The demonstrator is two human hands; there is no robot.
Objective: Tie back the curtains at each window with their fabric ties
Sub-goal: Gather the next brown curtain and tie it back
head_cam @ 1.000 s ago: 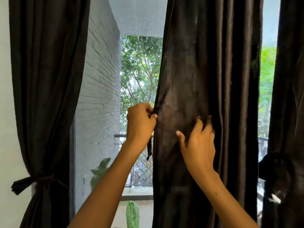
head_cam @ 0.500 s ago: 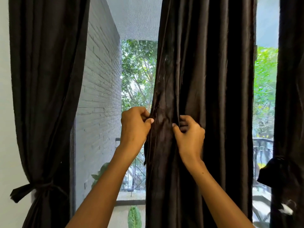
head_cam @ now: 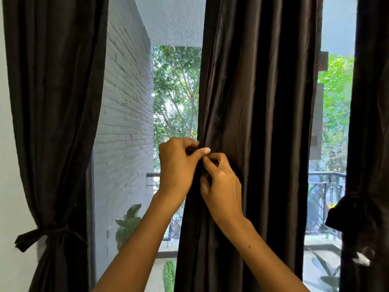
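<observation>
Left hand point(head_cam: 177, 165) and right hand point(head_cam: 221, 186) each pinch the middle curtain's point(head_cam: 263, 102) left edge, grips touching.

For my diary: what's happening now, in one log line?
left hand: pinches middle curtain edge | right hand: pinches same edge | left curtain: tied

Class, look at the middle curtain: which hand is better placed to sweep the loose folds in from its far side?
Probably the right hand. It pinches the middle curtain on the side facing the ungathered folds, while the left hand grips the curtain's left edge, anchoring it.
</observation>
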